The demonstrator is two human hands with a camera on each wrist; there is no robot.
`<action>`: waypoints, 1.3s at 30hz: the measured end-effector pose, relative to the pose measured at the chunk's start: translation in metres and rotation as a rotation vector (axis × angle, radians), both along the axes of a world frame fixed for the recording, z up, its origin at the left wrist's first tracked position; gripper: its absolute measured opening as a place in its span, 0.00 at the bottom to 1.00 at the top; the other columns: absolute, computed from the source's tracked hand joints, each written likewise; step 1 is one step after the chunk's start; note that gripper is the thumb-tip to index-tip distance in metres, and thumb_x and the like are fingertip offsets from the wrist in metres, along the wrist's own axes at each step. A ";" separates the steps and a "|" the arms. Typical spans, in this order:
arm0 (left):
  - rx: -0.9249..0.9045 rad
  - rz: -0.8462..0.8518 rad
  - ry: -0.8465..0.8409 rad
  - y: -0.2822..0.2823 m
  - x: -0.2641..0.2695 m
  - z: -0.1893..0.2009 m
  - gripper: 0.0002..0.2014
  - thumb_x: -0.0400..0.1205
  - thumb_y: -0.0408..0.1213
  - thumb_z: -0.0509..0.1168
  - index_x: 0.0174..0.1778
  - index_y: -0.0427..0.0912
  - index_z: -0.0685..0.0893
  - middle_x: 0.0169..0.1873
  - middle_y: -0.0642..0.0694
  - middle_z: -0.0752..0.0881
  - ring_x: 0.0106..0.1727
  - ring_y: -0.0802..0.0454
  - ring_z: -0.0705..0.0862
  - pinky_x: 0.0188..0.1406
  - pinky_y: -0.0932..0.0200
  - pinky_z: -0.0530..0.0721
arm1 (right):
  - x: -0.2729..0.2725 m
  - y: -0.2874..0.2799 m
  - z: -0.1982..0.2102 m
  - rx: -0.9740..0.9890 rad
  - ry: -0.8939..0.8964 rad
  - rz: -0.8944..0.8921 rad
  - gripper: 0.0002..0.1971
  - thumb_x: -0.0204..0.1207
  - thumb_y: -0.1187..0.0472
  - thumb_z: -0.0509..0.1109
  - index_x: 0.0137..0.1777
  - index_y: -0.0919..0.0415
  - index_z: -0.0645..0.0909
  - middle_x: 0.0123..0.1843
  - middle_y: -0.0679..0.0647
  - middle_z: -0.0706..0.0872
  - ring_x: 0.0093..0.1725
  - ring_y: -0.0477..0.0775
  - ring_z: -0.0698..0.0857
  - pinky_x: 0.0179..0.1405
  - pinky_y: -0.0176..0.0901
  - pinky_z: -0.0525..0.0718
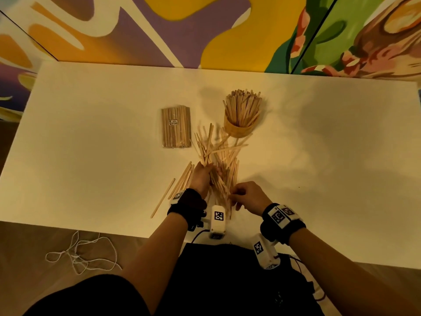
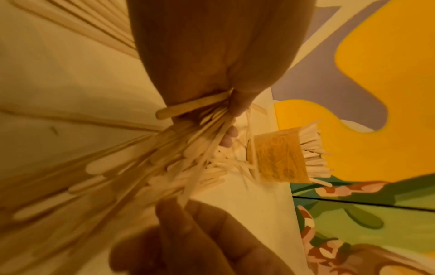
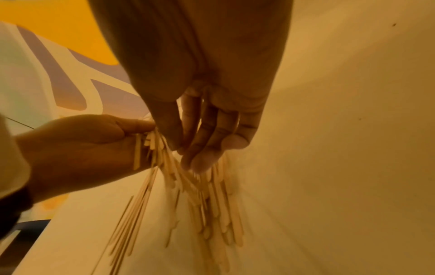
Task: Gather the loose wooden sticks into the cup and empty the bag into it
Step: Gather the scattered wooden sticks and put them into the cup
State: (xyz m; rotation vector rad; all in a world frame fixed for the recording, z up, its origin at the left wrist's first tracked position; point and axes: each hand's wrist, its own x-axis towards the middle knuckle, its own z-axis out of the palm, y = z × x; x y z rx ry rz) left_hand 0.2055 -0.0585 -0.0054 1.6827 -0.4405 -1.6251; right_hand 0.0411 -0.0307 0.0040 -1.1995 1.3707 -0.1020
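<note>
Midway through gathering: our left hand (image 1: 201, 179) grips a bundle of loose sticks (image 1: 218, 160) on the table (image 1: 91, 133), our right hand (image 1: 249, 197) pinches strays, the cup (image 1: 238, 128) stands part-filled just beyond (the bag (image 1: 176, 127) lies unopened, left of it)

The table (image 1: 330, 137) lies bare to the right of the cup (image 1: 239, 130) and along the far edge, so a hand could pass there. The way from the near edge to the cup is blocked by the loose sticks (image 1: 218, 156), which reach its base. On the left the bag (image 1: 176, 127) lies beside the pile with a narrow gap, and a few stray sticks (image 1: 180, 185) lie near the left hand (image 1: 201, 177).
</note>
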 end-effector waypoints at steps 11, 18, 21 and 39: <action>0.045 -0.053 -0.073 -0.004 0.045 0.000 0.09 0.87 0.30 0.55 0.44 0.41 0.78 0.31 0.45 0.79 0.30 0.52 0.75 0.30 0.57 0.75 | -0.014 -0.016 0.007 0.008 0.047 -0.071 0.08 0.80 0.64 0.68 0.45 0.66 0.87 0.37 0.60 0.91 0.31 0.52 0.88 0.22 0.27 0.75; 0.103 0.174 0.334 -0.001 0.084 0.017 0.10 0.86 0.31 0.52 0.43 0.39 0.77 0.25 0.49 0.74 0.22 0.55 0.72 0.19 0.63 0.74 | -0.017 -0.026 0.005 0.029 0.046 -0.073 0.08 0.80 0.63 0.67 0.44 0.64 0.86 0.37 0.60 0.92 0.32 0.54 0.89 0.25 0.31 0.77; 0.064 0.331 0.475 -0.008 0.083 0.022 0.09 0.87 0.31 0.51 0.43 0.40 0.73 0.26 0.49 0.71 0.22 0.55 0.71 0.20 0.63 0.75 | -0.009 -0.024 0.006 0.074 0.029 -0.042 0.10 0.81 0.61 0.66 0.46 0.66 0.86 0.39 0.59 0.92 0.35 0.56 0.90 0.30 0.38 0.79; -0.202 0.154 0.396 -0.001 0.001 0.048 0.09 0.87 0.26 0.51 0.54 0.43 0.74 0.30 0.49 0.77 0.29 0.55 0.74 0.27 0.62 0.74 | 0.034 -0.009 0.025 0.853 -0.469 -0.322 0.33 0.83 0.37 0.50 0.52 0.69 0.82 0.41 0.63 0.89 0.35 0.53 0.88 0.33 0.40 0.85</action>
